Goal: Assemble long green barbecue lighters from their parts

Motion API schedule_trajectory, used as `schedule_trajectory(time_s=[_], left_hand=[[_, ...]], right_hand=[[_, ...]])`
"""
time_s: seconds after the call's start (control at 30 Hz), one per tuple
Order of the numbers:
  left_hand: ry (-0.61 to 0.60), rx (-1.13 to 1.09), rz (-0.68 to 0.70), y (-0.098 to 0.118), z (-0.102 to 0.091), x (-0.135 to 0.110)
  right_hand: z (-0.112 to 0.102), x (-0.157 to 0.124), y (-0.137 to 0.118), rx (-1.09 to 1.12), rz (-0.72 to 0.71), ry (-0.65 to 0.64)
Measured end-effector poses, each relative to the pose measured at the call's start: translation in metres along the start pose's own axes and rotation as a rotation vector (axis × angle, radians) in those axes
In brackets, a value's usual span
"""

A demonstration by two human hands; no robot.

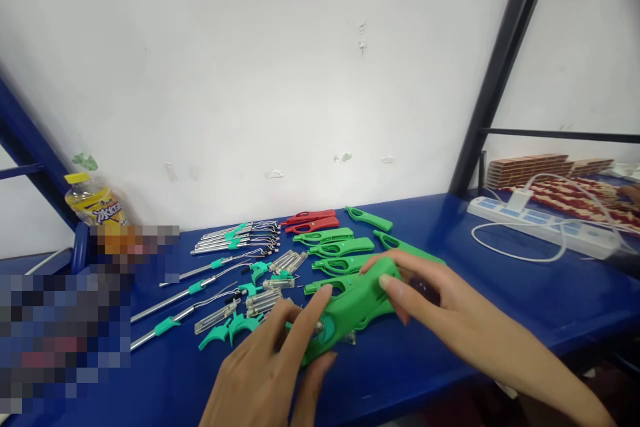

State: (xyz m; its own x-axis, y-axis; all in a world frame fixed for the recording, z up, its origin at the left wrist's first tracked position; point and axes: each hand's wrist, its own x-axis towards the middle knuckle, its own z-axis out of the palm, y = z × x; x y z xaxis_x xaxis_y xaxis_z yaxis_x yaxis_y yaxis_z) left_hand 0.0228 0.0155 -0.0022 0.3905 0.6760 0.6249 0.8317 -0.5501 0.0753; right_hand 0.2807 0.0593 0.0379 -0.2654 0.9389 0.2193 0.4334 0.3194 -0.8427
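Both my hands hold a green utility lighter casing [361,303] above the table's front part. My left hand [273,357] grips its lower left end, with the thumb and fingers on either side near a teal trigger piece. My right hand [417,287] is closed around the upper right end, thumb pressed on top. Just behind lie several green casings [345,247] and red casings [313,221]. To the left are clear plastic fuel tanks [263,301], loose teal triggers [243,325] and metal lighter tubes [173,303] with wires.
The blue table [500,300] meets a white wall [300,80]. A yellow-capped drink bottle [95,203] stands at the far left, beside a blurred-out area. On the right are a white power strip [545,223] with a cable, a dark post [493,73] and stacked brown strips [530,170].
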Motion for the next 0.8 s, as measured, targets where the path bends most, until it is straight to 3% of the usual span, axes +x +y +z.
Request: schedule_trajectory(time_s=[0.23, 0.4, 0.6, 0.8], left_hand=[[-0.103, 0.043, -0.104, -0.018, -0.016, -0.008], [-0.211, 0.021, -0.121, -0.021, -0.016, -0.013], [-0.243, 0.009, -0.144, -0.017, -0.015, -0.013], [-0.261, -0.028, -0.112, -0.019, -0.016, -0.012]], right_hand=[[-0.018, -0.004, 0.001, 0.002, -0.097, 0.216], [-0.009, -0.008, -0.006, 0.081, -0.312, 0.408], [-0.001, -0.014, 0.001, 0.247, -0.337, 0.568], [-0.001, -0.009, 0.0, 0.188, -0.339, 0.53]])
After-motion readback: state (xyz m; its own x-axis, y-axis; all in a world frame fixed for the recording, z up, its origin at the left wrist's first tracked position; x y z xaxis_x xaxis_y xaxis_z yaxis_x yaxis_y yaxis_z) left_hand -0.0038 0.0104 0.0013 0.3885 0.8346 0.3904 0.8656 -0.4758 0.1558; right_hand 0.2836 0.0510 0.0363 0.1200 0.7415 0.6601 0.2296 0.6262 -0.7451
